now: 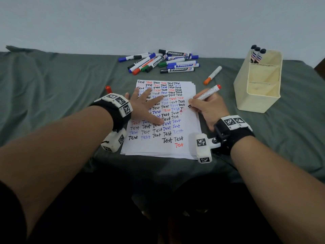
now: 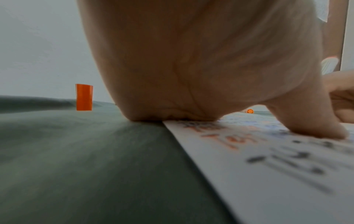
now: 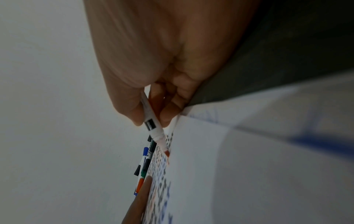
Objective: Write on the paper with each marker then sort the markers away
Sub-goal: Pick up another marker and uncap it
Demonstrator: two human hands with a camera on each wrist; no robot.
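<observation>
A white paper [image 1: 182, 150] covered with rows of "Test" in black, blue and red lies on the grey-green cloth. My left hand [image 1: 146, 106] rests flat on it with fingers spread; its palm heel [image 2: 172, 115] presses the paper's edge [image 2: 249, 181]. My right hand [image 1: 207, 110] grips an uncapped red marker [image 1: 205, 96], tip [image 3: 167, 153] on the paper at the right margin. Its red cap [image 1: 108, 88] stands upright left of the paper, also seen as the cap [image 2: 84, 97] in the left wrist view.
A pile of several capped markers [image 1: 158, 61] lies behind the paper. A lone orange marker [image 1: 212, 75] lies to the right of it. A cream divided box [image 1: 256, 103] stands at the right with three markers [image 1: 257, 53] in its far compartment.
</observation>
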